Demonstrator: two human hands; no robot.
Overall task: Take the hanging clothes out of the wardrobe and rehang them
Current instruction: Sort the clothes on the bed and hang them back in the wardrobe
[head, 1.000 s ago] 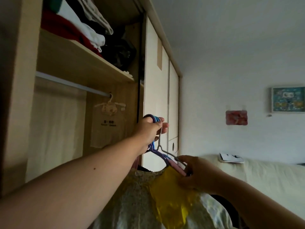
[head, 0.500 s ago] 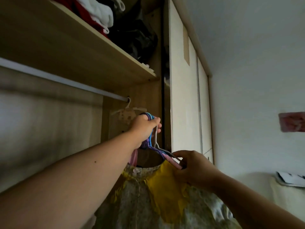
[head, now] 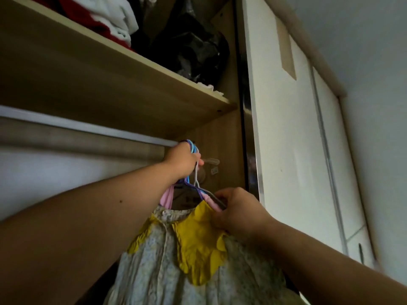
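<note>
My left hand [head: 184, 159] grips a bunch of hanger hooks [head: 192, 148], blue, purple and white, right at the wardrobe rail [head: 88, 126], near its right end. Below them hang clothes: a pale flowered dress with a yellow collar [head: 198, 245] in front and a pink garment [head: 167, 197] behind. My right hand [head: 236, 211] pinches the right shoulder of the hangers and the pink strap there. I cannot tell whether the hooks sit on the rail.
A wooden shelf [head: 123, 69] above the rail carries folded red and white clothes [head: 110, 20] and a black bag [head: 191, 51]. A small hanger with a tag [head: 209, 164] hangs at the inner side wall. White sliding doors [head: 293, 133] stand to the right.
My left hand has risen with the hanger hooks from below the rail up to it. My right hand followed upward, still holding the hanger shoulder. The camera tilted up toward the shelf.
</note>
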